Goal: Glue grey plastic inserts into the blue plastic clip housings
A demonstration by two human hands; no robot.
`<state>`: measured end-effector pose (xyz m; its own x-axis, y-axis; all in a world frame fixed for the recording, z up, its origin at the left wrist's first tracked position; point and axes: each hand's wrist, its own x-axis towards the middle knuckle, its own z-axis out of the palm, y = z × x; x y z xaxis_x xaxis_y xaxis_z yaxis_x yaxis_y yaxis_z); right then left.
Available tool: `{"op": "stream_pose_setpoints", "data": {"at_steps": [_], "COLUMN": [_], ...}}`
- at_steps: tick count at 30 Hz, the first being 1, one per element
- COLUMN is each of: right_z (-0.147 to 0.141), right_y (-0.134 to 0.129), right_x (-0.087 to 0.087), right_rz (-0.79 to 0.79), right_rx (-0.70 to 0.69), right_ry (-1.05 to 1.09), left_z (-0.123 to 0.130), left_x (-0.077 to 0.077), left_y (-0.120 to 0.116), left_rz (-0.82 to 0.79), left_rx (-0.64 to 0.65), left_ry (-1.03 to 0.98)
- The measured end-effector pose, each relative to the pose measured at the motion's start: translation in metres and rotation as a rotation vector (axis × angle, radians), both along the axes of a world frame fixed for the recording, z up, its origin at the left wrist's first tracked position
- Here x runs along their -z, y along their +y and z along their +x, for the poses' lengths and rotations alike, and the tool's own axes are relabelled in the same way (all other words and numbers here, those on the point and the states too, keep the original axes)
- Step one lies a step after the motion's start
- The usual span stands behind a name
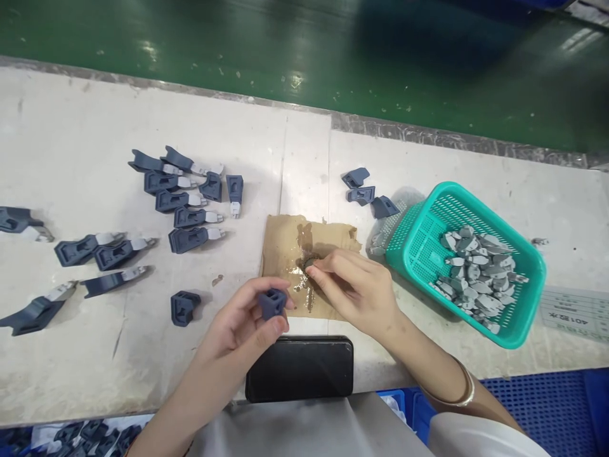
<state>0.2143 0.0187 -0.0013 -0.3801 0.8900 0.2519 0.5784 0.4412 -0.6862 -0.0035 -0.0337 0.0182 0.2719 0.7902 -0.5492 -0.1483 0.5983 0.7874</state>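
My left hand (238, 327) pinches a dark blue-grey plastic part (273, 304) with a hollow opening, held above the table near the phone. The fingertips of my right hand (356, 285) are closed on a small grey piece (310, 263), largely hidden by the fingers. That piece is at a wet, shiny patch of clear liquid (301, 279) on a brown cardboard sheet (278, 244). Whether it touches the liquid I cannot tell. One loose dark blue-grey part (184, 308) lies left of my left hand.
Several dark parts with light grey ends (190, 217) lie on the left. Three dark parts (361, 195) lie beyond the cardboard. A green basket (413, 251) at right holds several light grey pieces (478, 273). A black phone (304, 368) lies at the table's front edge.
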Motion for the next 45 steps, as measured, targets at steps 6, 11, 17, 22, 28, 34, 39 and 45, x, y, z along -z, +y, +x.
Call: {"op": "stream_pose_setpoints", "data": {"at_steps": [6,11,17,22,28,34,39,45], "right_z": [0.001,0.001,0.003,0.006,0.008,0.005,0.003,0.004], "right_y": [0.0,-0.001,-0.005,-0.009,-0.01,-0.008,-0.005,-0.004], "right_x": [0.0,-0.002,-0.005,-0.003,-0.003,-0.004,-0.002,0.001], "right_rz": [-0.008,-0.027,-0.344,-0.472,-0.401,-0.123,0.034,0.049], "right_rx": [0.004,0.084,0.258,0.29,0.268,0.189,0.066,0.098], "right_ry": [0.014,0.091,0.304,0.423,0.392,0.175,0.054,0.068], "left_z": [0.004,0.004,-0.005,0.025,0.035,-0.042,-0.079,-0.066], "left_x": [-0.002,-0.007,-0.021,-0.027,-0.03,-0.051,-0.032,-0.017], "left_y": [-0.001,-0.001,0.039,0.094,0.114,0.057,0.003,-0.01], "left_rz": [0.01,0.041,0.244,0.338,0.464,0.653,0.556,0.55], "left_rx": [0.033,-0.025,0.13,0.278,0.399,0.323,0.421,0.225], "left_ry": [-0.018,0.189,0.55,0.463,0.435,0.914,1.33,1.256]}}
